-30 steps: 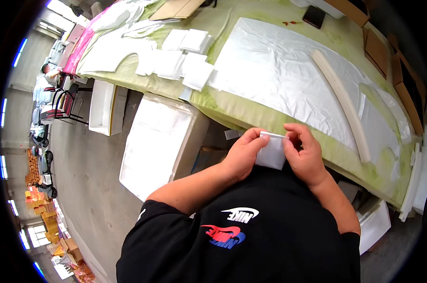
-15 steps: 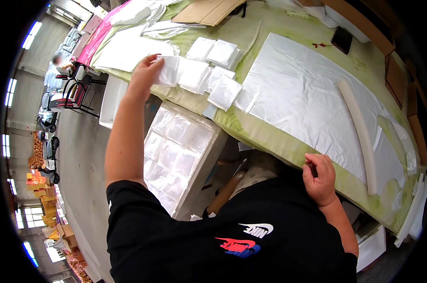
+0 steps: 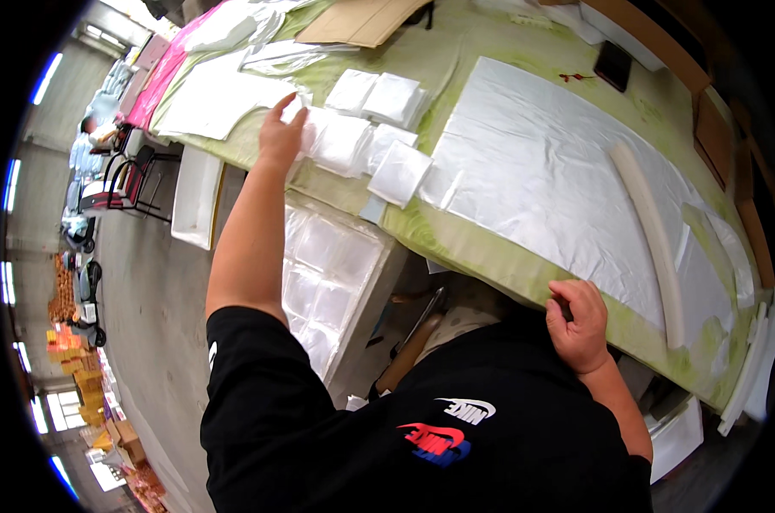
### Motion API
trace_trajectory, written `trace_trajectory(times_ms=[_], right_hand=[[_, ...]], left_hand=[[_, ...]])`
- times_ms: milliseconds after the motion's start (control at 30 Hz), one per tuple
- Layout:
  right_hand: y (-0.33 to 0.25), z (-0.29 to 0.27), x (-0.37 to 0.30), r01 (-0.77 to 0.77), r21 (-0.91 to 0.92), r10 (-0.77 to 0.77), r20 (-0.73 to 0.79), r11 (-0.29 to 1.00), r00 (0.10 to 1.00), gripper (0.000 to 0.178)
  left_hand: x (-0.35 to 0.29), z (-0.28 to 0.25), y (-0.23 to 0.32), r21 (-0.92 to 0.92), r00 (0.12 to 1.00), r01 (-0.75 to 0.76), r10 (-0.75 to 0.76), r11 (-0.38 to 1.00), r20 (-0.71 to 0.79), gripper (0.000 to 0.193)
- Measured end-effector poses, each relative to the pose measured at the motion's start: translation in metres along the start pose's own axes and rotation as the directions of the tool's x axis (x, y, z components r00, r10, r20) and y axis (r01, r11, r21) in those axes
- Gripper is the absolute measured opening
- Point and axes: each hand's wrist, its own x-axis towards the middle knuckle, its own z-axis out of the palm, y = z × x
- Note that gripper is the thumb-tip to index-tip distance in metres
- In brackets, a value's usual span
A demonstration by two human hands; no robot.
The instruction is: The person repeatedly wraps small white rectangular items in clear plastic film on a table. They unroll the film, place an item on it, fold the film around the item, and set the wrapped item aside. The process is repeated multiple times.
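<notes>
My left hand (image 3: 282, 135) is at the left end of a group of small square packets of folded clear plastic film. Its thumb and forefinger are apart, beside the leftmost packet stack (image 3: 340, 144); whether a fingertip touches the film is hard to see. More square packets lie around it, such as the near one (image 3: 401, 173) and the far one (image 3: 393, 98). My right hand (image 3: 579, 323) rests at the table's near edge with its fingers curled in and nothing visible in them. Beyond it lies a large silvery-white plastic sheet (image 3: 541, 162).
Below the table edge stands a white box (image 3: 329, 256) filled with rows of similar packets. A pale, long roll (image 3: 648, 231) lies across the sheet. A phone (image 3: 612, 66) and cardboard (image 3: 366, 21) are at the back of the green-covered table (image 3: 490, 256). Another person sits far left.
My left hand has let go of the square packet, now among the others, and its fingers have parted. The view has shifted slightly. My right hand stays at the edge.
</notes>
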Motion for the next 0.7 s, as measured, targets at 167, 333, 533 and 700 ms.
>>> trace_trajectory(times_ms=[167, 333, 533, 700], right_hand=[[0.016, -0.026, -0.005, 0.081, -0.212, -0.132, -0.242, 0.974, 0.961, 0.035], [0.058, -0.124, -0.046, -0.431, -0.732, 0.062, -0.473, 0.528, 0.879, 0.047], [0.045, -0.164, -0.087, -0.676, -0.55, 0.676, -0.249, 0.491, 0.693, 0.058], [0.023, -0.143, -0.1, -0.796, -0.328, 0.784, -0.205, 0.509, 0.586, 0.079]], left_hand=[[-0.004, -0.009, -0.038, -0.405, 0.992, -0.125, 0.106, 0.906, -0.068, 0.048], [-0.08, -0.024, 0.084, -0.429, 0.978, -0.069, 0.145, 0.901, 0.149, 0.043], [-0.142, 0.051, 0.203, -0.676, 0.782, -0.03, 0.439, 0.736, 0.443, 0.043], [-0.229, 0.113, 0.336, -0.719, 0.436, -0.233, 0.731, 0.655, 0.524, 0.043]])
